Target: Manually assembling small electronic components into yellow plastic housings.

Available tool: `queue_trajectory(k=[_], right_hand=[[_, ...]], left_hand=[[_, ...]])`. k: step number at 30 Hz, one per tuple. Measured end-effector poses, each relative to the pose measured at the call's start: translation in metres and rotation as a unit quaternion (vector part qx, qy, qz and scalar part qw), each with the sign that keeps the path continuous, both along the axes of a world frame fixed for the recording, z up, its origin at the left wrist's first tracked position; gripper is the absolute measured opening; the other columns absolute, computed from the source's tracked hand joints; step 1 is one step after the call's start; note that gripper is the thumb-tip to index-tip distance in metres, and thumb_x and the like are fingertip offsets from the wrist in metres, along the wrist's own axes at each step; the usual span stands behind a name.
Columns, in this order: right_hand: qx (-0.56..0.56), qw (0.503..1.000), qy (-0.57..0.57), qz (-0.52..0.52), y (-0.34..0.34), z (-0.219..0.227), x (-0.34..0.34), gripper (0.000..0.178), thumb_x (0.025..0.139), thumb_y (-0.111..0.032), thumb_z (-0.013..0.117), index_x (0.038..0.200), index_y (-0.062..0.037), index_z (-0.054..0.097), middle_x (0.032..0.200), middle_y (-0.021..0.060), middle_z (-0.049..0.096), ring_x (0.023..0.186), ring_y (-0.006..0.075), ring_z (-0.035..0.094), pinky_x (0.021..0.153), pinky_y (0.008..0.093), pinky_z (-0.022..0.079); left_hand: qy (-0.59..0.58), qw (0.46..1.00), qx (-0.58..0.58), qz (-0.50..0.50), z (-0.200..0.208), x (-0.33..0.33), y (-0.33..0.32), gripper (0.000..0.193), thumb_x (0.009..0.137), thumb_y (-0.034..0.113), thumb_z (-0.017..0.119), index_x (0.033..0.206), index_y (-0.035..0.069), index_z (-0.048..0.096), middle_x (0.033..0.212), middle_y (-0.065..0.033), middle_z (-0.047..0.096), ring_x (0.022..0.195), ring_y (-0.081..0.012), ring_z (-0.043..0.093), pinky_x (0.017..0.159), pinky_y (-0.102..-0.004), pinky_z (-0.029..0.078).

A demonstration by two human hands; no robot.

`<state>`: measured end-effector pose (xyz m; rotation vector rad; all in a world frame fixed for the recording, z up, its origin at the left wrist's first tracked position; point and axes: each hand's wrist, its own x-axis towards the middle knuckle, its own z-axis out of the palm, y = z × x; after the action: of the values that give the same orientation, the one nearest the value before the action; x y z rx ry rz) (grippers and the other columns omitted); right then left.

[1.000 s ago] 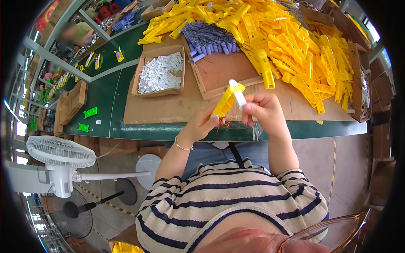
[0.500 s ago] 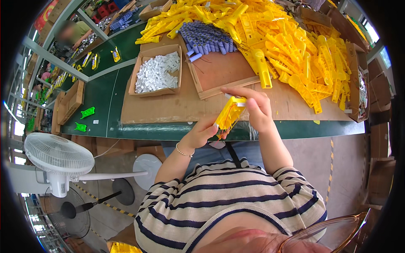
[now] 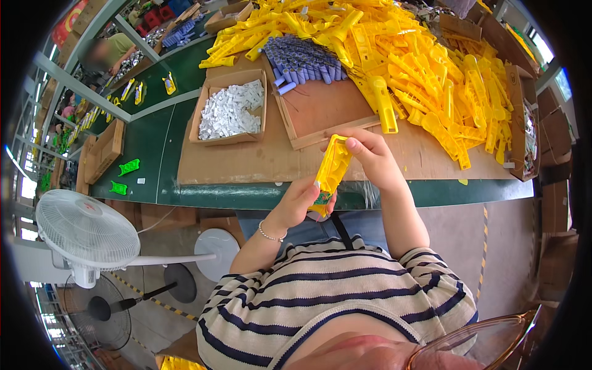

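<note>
Between my two hands, over the table's near edge, is a yellow plastic casing (image 3: 333, 165), a hollow half shell tilted with its open side up. A small green circuit board (image 3: 322, 197) shows at its near end. My left hand (image 3: 298, 205) is closed round that near end, thumb on top beside the board. At the far end my right hand (image 3: 372, 161) grips the casing, thumb on its upper rim and fingers behind. Whether a small part sits under the right fingers is hidden.
A carton of small white parts (image 3: 198, 137) stands left on the cardboard sheet (image 3: 277, 166). Behind lie a wooden tray (image 3: 327, 108), purple cylinders (image 3: 302, 58) and a large heap of yellow casings (image 3: 425, 80). Green pieces (image 3: 129, 166) lie far left; a white fan (image 3: 86, 231) stands beside the table.
The casing has turned steeper, its far end higher and shifted left. The white piece at that end and the red wire no longer show. The green board has come into sight.
</note>
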<state>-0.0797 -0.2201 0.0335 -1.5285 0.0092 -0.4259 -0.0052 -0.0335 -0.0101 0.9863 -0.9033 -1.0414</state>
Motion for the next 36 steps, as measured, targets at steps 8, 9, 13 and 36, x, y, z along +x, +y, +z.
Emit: queue_trajectory(k=[8,9,13,36], right_hand=[[0.278,0.957,0.072,-0.044,0.005,0.007,0.003,0.026,0.088,-0.015,0.058,0.108,0.0032,0.059,0.096,0.0097,0.064,0.092,0.0150,0.059,0.083,0.0255,0.044],[0.278,0.957,0.072,-0.045,0.006,0.007,0.004,0.026,0.088,-0.015,0.058,0.108,0.0032,0.059,0.096,0.0097,0.064,0.092,0.0150,0.059,0.083,0.0255,0.044],[0.257,0.962,0.045,-0.078,0.011,0.004,0.010,0.028,0.087,-0.012,0.060,0.111,0.0026,0.056,0.094,0.0080,0.064,0.090,0.0130,0.060,0.081,0.0254,0.045],[-0.045,0.988,0.068,-0.135,0.050,-0.012,0.004,0.010,0.073,-0.009,0.071,0.079,-0.0024,0.065,0.071,0.0029,0.056,0.067,0.0120,0.051,0.060,0.0270,0.040]], left_hand=[[0.041,0.999,0.014,-0.005,-0.015,0.001,-0.010,0.060,0.090,0.055,0.042,0.117,0.001,0.045,0.092,-0.0099,0.057,0.076,-0.0147,0.058,0.066,-0.0275,0.049],[0.047,0.999,0.006,0.002,-0.016,0.000,-0.012,0.061,0.090,0.055,0.042,0.119,0.002,0.043,0.091,-0.0099,0.057,0.075,-0.0149,0.059,0.066,-0.0277,0.050],[0.039,0.999,0.003,0.005,-0.009,0.004,-0.013,0.061,0.090,0.055,0.042,0.124,0.004,0.039,0.092,-0.0109,0.057,0.076,-0.0162,0.058,0.067,-0.0286,0.050],[-0.154,0.949,-0.053,0.269,-0.022,-0.001,-0.018,0.053,0.097,0.037,0.036,0.134,-0.001,0.033,0.116,-0.0087,0.050,0.103,-0.0163,0.050,0.090,-0.0283,0.039]])
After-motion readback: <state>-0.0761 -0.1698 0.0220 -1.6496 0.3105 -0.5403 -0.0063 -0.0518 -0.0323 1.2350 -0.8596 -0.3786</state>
